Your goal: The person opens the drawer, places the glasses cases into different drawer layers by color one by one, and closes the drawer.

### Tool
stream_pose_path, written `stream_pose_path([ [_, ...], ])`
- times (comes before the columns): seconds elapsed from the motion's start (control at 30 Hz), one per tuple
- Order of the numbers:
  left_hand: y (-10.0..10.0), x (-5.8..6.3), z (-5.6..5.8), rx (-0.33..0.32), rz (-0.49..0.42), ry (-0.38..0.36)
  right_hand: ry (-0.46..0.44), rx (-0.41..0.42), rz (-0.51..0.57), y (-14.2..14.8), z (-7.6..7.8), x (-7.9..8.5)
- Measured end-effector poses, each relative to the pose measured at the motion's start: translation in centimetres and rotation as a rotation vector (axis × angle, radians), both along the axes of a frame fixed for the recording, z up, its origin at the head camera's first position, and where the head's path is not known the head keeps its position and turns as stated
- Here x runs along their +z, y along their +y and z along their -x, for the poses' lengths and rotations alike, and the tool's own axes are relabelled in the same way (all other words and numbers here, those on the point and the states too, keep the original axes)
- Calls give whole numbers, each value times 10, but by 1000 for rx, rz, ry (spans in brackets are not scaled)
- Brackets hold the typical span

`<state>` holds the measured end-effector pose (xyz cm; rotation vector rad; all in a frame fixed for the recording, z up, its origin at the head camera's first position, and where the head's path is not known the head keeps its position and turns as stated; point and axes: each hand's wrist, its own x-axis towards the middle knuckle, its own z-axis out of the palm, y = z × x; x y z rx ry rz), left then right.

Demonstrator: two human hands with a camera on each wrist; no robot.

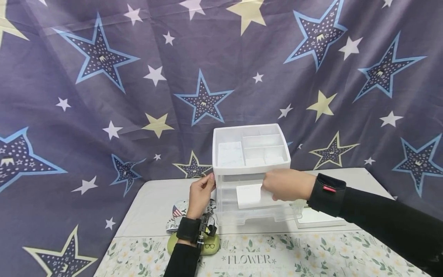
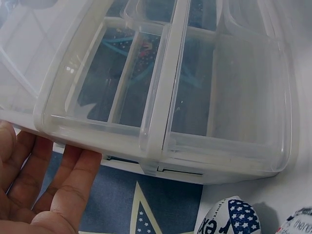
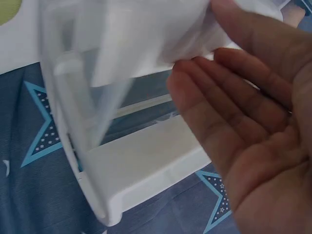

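White packet [image 1: 247, 197] held, the right fingers [image 3: 197, 100] are at clear plastic drawers [image 1: 231, 218].

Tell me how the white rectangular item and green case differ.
Look: the white rectangular item is mostly plain, while the green case shows a glasses outline. Shape: the item has straight edges; the case is rounded. State: the right hand holds the item, while the case rests on the table. Shared: both are partly covered in the head view.
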<state>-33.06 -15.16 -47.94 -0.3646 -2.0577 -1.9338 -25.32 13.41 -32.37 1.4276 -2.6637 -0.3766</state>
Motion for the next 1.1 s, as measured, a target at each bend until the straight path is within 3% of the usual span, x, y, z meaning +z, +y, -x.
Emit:
stream_pose_path([
  [0.23,-1,1,-1,-6,7,-21,36,114,93,21,-1,-9],
  [0.47,3,21,-18,-4,19,-28,79,193,186,34,-3,-19],
  [0.6,4,28,-25,6,37,-13,40,181,249,35,-3,-23],
  [0.77,4,28,-25,3,47,-19,-11,138,286,35,-3,-24],
  [1.1,5,31,-24,4,40,-29,43,166,291,35,1,-23],
])
